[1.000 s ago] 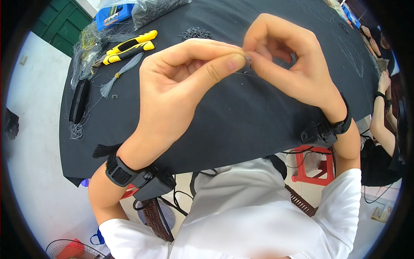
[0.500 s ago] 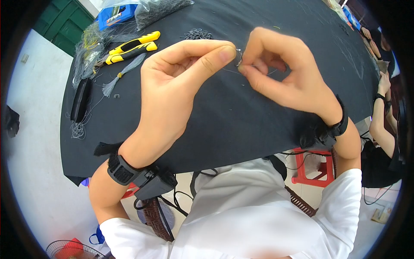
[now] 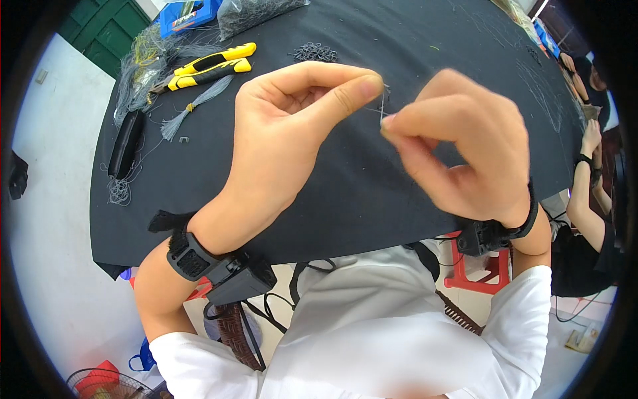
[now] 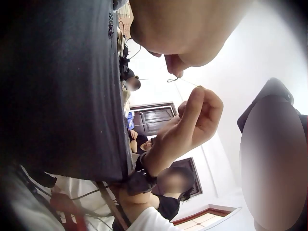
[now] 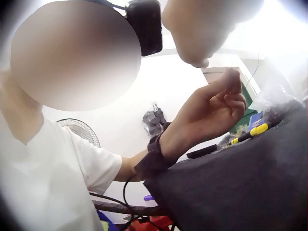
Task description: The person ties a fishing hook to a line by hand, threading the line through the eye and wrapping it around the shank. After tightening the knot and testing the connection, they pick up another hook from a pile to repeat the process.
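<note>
My left hand [image 3: 279, 126] pinches a small dark metal piece between thumb and forefinger, mostly hidden by the fingertips. In the left wrist view a small dark loop [image 4: 172, 80] sticks out beside those fingertips. A thin fishing line [image 3: 382, 112] runs taut from there to my right hand [image 3: 465, 143], which pinches its lower end between thumb and forefinger. Both hands are raised above the black-covered table [image 3: 319, 213], fingertips a short gap apart. The right wrist view shows the left hand [image 5: 207, 110] with fingertips together.
Yellow-black pliers [image 3: 209, 66], a tied bundle of line [image 3: 189, 113] and a black oblong object [image 3: 126, 143] lie at the left. A heap of small dark metal pieces [image 3: 314, 52] sits beyond the hands. Farther back are a plastic bag [image 3: 256, 14] and a blue box [image 3: 186, 16].
The hands were together at the fingertips; my right hand has drawn away downward and to the right, stretching the line between them. My left hand stays nearly in place, still pinching.
</note>
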The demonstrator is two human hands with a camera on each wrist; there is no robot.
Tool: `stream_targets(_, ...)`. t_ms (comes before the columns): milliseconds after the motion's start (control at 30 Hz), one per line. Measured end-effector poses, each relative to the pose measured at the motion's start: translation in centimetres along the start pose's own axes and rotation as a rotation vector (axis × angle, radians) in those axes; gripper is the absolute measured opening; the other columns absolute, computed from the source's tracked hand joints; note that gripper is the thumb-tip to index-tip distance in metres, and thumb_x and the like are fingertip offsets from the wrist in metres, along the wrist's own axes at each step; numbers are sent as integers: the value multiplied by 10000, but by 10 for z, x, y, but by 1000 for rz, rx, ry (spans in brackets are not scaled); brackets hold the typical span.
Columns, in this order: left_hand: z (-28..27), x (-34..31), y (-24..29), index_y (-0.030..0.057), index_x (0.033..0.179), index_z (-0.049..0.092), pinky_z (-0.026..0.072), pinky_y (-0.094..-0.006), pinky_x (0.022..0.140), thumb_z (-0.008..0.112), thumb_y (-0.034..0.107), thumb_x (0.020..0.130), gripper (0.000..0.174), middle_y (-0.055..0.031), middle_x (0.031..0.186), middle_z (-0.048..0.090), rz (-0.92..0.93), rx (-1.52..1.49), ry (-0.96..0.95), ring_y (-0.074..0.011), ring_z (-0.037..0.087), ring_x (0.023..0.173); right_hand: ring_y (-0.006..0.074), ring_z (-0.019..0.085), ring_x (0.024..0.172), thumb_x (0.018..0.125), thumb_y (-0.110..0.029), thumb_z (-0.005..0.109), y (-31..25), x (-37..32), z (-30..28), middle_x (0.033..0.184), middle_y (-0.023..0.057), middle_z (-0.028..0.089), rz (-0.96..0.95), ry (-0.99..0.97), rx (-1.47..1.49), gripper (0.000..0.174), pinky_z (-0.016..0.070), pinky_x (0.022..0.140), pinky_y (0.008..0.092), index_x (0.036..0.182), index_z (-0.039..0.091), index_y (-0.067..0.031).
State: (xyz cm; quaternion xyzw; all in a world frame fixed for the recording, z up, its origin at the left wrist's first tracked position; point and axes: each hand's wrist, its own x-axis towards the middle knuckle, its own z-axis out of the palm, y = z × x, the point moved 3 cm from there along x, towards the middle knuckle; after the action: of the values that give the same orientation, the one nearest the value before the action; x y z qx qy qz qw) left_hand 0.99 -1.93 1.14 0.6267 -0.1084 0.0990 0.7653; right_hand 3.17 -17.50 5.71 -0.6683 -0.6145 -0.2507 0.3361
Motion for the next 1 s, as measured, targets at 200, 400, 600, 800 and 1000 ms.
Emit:
stream_targets(200,4,0,0,-25,937,642,454,-258,818,605,15,818,131,-92,941,645,-15,40,-63,-131,602,874,101,499,580,723,129,602,5,11,-13,741,69,554,51,-41,-32,204,366,500,184,886,586,8)
stream_targets(400,9,1,-4,-47,894,657,475,-185,689,647,5,788,118,-93,830,661,6,-28,-52,-89,607,757,102,468,525,737,50,625,17,17,-11,653,57,505,-80,28,-72,109,353,471,206,812,575,-12)
stream_targets(600,10,1,-5,-43,899,658,479,-193,705,648,10,790,122,-98,839,661,-2,-23,-95,-96,610,766,174,508,504,695,14,657,29,15,-12,636,76,521,53,104,-15,120,383,449,238,767,579,-42)
stream_targets(800,6,0,-1,-21,918,653,445,-249,813,636,35,799,132,-101,944,647,-58,-20,-115,-130,587,880,104,460,566,754,29,606,32,9,-9,698,39,514,241,-51,-57,89,361,508,203,819,563,-13)
stream_targets(1000,1,0,1,-11,959,648,418,-238,825,618,50,819,156,-88,950,646,-20,-2,-39,-120,578,887,53,410,603,783,9,569,47,-6,-4,709,-4,472,425,-213,79,42,352,550,182,793,533,-10)
